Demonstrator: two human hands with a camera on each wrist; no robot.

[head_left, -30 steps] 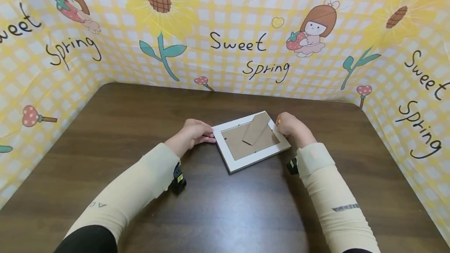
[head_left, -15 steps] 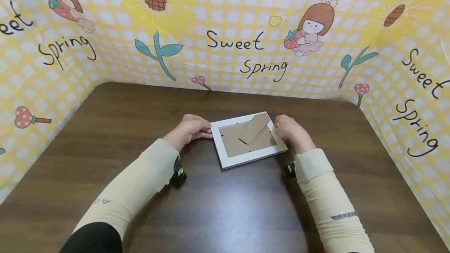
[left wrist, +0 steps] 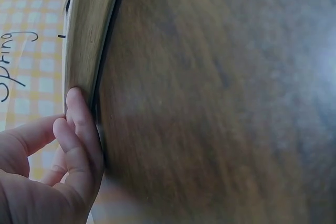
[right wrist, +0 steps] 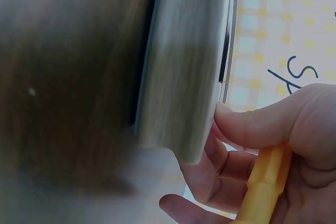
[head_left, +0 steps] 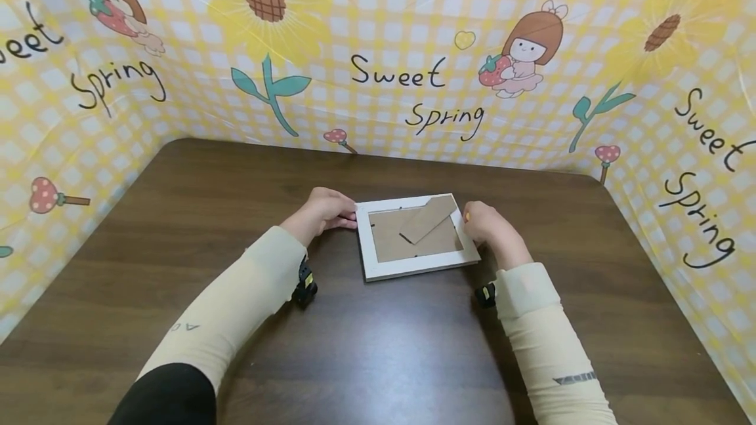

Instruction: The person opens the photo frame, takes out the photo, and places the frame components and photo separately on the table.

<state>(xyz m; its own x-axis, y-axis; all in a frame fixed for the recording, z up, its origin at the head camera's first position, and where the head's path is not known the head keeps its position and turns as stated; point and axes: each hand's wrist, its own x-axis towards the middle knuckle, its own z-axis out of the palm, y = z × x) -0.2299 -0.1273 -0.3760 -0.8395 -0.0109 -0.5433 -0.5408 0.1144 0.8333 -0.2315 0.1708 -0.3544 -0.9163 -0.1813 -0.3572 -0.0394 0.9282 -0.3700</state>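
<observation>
A white picture frame (head_left: pixel 386 235) lies back up over the middle of the table, its brown backing board and slanting stand leg (head_left: pixel 434 218) showing. My left hand (head_left: pixel 326 208) pinches its left edge near the far corner. In the left wrist view the fingertips (left wrist: pixel 75 98) press on the frame's side. At the opposite edge my right hand (head_left: pixel 485 222) holds the frame between thumb and fingers. A yellow handle (right wrist: pixel 268 177) sits in the right palm; the rest of that tool is out of sight. The frame's front face is hidden.
The dark brown wooden table (head_left: pixel 378 359) spreads around the frame. A yellow checked cloth (head_left: pixel 378 103) printed with flowers and "Sweet Spring" stands along the table's back and both sides.
The picture frame has turned slightly clockwise as seen from above. My left hand has shifted a little away from me, and the right hand slightly toward me; both keep their hold.
</observation>
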